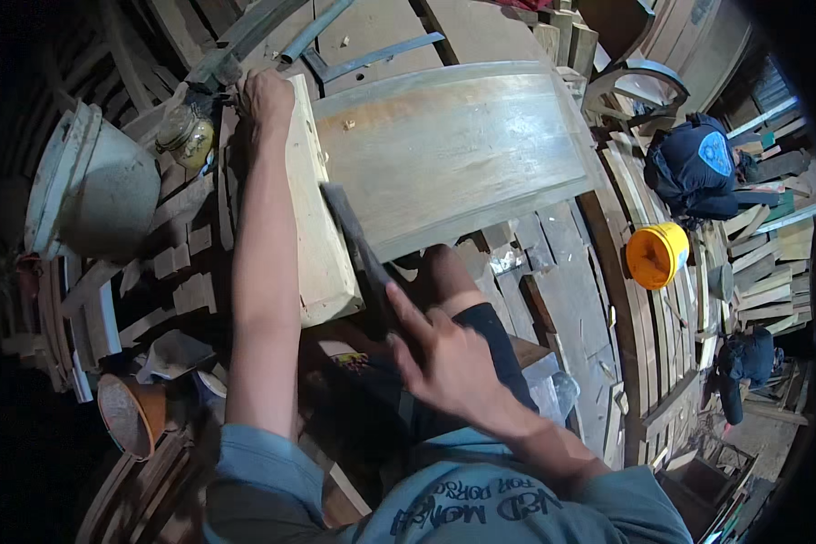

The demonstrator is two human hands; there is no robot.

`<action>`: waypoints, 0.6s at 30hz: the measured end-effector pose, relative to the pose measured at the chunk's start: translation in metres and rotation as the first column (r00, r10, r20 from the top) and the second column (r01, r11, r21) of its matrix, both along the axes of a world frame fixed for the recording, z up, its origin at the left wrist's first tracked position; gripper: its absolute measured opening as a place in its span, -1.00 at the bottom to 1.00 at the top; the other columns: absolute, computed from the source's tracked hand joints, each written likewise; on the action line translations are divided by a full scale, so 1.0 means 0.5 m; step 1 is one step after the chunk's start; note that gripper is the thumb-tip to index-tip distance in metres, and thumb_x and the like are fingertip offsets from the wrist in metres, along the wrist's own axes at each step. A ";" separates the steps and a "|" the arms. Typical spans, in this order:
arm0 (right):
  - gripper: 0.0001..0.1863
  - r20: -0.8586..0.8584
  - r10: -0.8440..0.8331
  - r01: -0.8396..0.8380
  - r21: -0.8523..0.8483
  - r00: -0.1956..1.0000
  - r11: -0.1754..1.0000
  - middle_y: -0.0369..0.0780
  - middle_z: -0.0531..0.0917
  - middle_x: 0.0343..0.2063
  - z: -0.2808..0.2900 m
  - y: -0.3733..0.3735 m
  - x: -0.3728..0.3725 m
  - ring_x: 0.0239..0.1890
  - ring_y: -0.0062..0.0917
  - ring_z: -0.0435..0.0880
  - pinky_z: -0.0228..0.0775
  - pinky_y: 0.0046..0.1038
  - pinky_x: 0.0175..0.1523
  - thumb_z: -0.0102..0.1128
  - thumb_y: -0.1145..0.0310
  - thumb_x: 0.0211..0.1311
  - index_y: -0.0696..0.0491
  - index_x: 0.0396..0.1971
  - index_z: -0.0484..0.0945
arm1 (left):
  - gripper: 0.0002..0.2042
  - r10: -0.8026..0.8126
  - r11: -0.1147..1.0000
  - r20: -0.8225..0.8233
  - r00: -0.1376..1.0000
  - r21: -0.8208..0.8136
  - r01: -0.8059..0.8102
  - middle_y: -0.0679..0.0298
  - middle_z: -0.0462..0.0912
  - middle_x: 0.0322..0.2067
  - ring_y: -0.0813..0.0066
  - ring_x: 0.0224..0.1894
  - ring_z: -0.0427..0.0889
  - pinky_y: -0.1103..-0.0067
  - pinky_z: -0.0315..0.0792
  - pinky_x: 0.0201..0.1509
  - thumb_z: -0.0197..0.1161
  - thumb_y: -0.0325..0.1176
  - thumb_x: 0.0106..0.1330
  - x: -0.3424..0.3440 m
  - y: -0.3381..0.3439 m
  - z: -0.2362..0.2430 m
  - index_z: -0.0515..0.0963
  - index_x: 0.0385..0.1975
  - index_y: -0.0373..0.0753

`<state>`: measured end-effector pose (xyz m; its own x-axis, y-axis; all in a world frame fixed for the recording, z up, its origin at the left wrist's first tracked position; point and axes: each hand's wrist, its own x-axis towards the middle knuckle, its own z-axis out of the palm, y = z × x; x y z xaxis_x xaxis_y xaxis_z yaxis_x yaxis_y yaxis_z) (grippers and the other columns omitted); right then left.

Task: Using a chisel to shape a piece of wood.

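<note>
Pale wood, a long squared timber block [321, 245], lies just left of the broad brownish-grey wooden panel [453, 154], and from my remote seat I see the right hand [458, 372] gripping a dark grey, flat bar-like tool [355, 231], index finger along it, tip at the block's right edge. Over at the left hand [267, 100], fingers curl by the far end; whether they're closed on it, I can't tell. Risk, I'd judge: a glancing push skids the tool off, or weak bracing lets the block twist. Its long axis runs away from the wearer, near end angled slightly rightward.
</note>
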<state>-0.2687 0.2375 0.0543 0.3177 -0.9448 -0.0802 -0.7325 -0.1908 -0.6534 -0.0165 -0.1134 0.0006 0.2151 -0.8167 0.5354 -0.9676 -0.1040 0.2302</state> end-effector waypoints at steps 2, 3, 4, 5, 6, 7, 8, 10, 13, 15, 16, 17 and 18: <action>-0.40 0.020 0.011 -0.010 -0.068 1.000 0.998 0.02 0.57 -0.47 -0.002 0.004 0.006 -0.44 -0.02 0.62 0.49 -0.11 -0.33 0.09 0.21 0.29 -0.05 0.33 0.26 | -0.77 0.050 0.999 0.042 0.998 -0.012 -0.050 0.07 0.68 -0.19 0.00 -0.12 0.56 0.28 0.39 0.04 0.09 -0.36 0.17 0.019 -0.007 0.003 0.70 -0.34 -0.22; -0.40 0.013 -0.033 0.034 -0.080 0.999 0.996 0.01 0.57 -0.47 -0.010 -0.040 0.018 -0.44 -0.03 0.62 0.49 -0.10 -0.34 0.10 0.21 0.28 -0.06 0.33 0.27 | -0.76 -0.002 1.000 0.083 0.997 -0.017 0.003 0.05 0.67 -0.18 0.00 -0.12 0.56 0.27 0.39 0.06 0.07 -0.35 0.18 0.005 -0.014 -0.006 0.70 -0.33 -0.23; -0.39 -0.002 -0.092 0.091 -0.100 0.996 0.991 0.00 0.57 -0.48 -0.018 -0.088 0.022 -0.44 -0.04 0.62 0.49 -0.09 -0.35 0.11 0.22 0.28 -0.06 0.33 0.27 | -0.75 -0.068 0.997 0.116 0.991 -0.030 0.072 0.03 0.66 -0.16 0.00 -0.12 0.57 0.27 0.38 0.07 0.06 -0.34 0.19 -0.032 -0.027 -0.017 0.69 -0.32 -0.24; -0.39 -0.065 -0.084 0.080 -0.073 0.994 0.994 -0.01 0.56 -0.49 -0.014 -0.107 0.042 -0.48 -0.06 0.62 0.49 -0.12 -0.36 0.13 0.22 0.26 -0.07 0.32 0.29 | -0.75 -0.066 0.997 0.124 0.990 -0.036 0.071 0.03 0.66 -0.16 0.00 -0.12 0.57 0.27 0.38 0.07 0.06 -0.34 0.19 -0.028 -0.026 -0.012 0.69 -0.32 -0.24; -0.39 -0.058 -0.084 0.080 -0.079 0.995 0.994 -0.01 0.56 -0.49 -0.016 -0.099 0.038 -0.48 -0.06 0.62 0.49 -0.12 -0.36 0.13 0.22 0.26 -0.07 0.32 0.29 | -0.75 -0.049 0.999 0.043 0.998 -0.016 0.050 0.01 0.65 -0.16 -0.01 -0.11 0.57 0.25 0.39 0.07 0.06 -0.34 0.19 -0.025 -0.019 -0.011 0.69 -0.33 -0.26; -0.38 -0.023 -0.059 0.057 -0.081 0.998 0.995 0.02 0.55 -0.51 -0.020 -0.073 0.024 -0.53 -0.07 0.62 0.51 -0.14 -0.43 0.11 0.21 0.26 -0.02 0.33 0.27 | -0.74 -0.030 1.000 -0.039 0.999 0.006 0.030 -0.01 0.65 -0.17 -0.02 -0.11 0.57 0.24 0.39 0.07 0.05 -0.33 0.20 -0.022 -0.012 -0.011 0.69 -0.35 -0.28; -0.37 0.019 -0.018 0.019 -0.073 1.000 0.997 0.04 0.53 -0.54 -0.021 -0.036 0.017 -0.59 -0.08 0.63 0.52 -0.17 -0.49 0.09 0.20 0.26 0.03 0.33 0.25 | -0.74 0.008 0.999 -0.113 0.994 0.040 -0.003 -0.03 0.64 -0.17 -0.04 -0.11 0.57 0.22 0.39 0.07 0.05 -0.33 0.20 0.003 0.008 -0.011 0.69 -0.36 -0.29; -0.36 0.021 0.070 -0.070 -0.024 0.997 0.997 0.06 0.54 -0.49 -0.013 0.006 0.006 -0.58 -0.07 0.63 0.53 -0.16 -0.47 0.09 0.20 0.26 0.02 0.33 0.25 | -0.73 0.042 0.998 0.029 0.999 -0.057 -0.040 -0.05 0.65 -0.18 -0.05 -0.09 0.57 0.20 0.39 0.06 0.05 -0.32 0.21 0.030 0.008 0.012 0.69 -0.35 -0.30; -0.39 0.012 -0.067 0.068 -0.128 0.998 0.989 0.08 0.57 -0.45 -0.028 -0.113 0.029 -0.54 -0.04 0.64 0.54 -0.12 -0.37 0.07 0.21 0.26 0.02 0.31 0.27 | -0.69 -0.091 0.996 -0.017 0.996 -0.010 0.091 -0.10 0.66 -0.27 -0.08 -0.09 0.59 0.22 0.39 0.07 0.02 -0.31 0.23 -0.062 0.015 0.012 0.67 -0.37 -0.38; -0.41 0.030 -0.048 0.052 -0.149 0.998 0.987 0.08 0.56 -0.45 -0.033 -0.072 0.024 -0.53 -0.04 0.64 0.54 -0.13 -0.37 0.07 0.22 0.26 0.04 0.30 0.29 | -0.70 -0.059 0.998 -0.109 0.992 -0.020 0.057 -0.11 0.65 -0.28 -0.10 -0.11 0.59 0.22 0.38 0.06 0.02 -0.31 0.23 -0.028 0.016 -0.002 0.67 -0.39 -0.38; -0.42 0.042 -0.027 0.033 -0.163 0.999 0.986 0.08 0.56 -0.46 -0.035 -0.065 0.026 -0.53 -0.04 0.64 0.54 -0.14 -0.37 0.06 0.23 0.26 0.06 0.28 0.30 | -0.70 -0.025 1.000 -0.207 0.978 -0.022 0.021 -0.12 0.65 -0.29 -0.12 -0.13 0.59 0.23 0.38 0.06 0.02 -0.31 0.22 -0.003 0.015 -0.002 0.67 -0.41 -0.38; -0.42 0.047 -0.018 0.026 -0.166 0.999 0.986 0.08 0.56 -0.46 -0.035 -0.067 0.028 -0.53 -0.04 0.64 0.54 -0.14 -0.37 0.06 0.23 0.26 0.06 0.28 0.30 | -0.69 -0.066 0.996 -0.090 0.994 -0.067 0.060 -0.16 0.64 -0.30 -0.14 -0.14 0.60 0.22 0.39 0.06 0.02 -0.30 0.22 0.010 0.014 0.004 0.67 -0.39 -0.39; -0.42 0.063 -0.017 0.031 -0.223 0.998 0.974 0.08 0.56 -0.46 -0.034 -0.071 0.033 -0.55 -0.04 0.63 0.54 -0.14 -0.39 0.06 0.23 0.26 0.09 0.27 0.31 | -0.69 -0.058 0.996 -0.085 0.995 -0.070 0.052 -0.16 0.64 -0.30 -0.14 -0.14 0.60 0.22 0.39 0.06 0.02 -0.30 0.22 0.016 0.012 0.007 0.67 -0.39 -0.39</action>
<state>-0.2523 0.2020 0.0372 0.2926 -0.9440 0.1526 -0.6991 -0.3201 -0.6394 -0.0088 -0.1073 0.0042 0.2190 -0.7912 0.5710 -0.9474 -0.0325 0.3185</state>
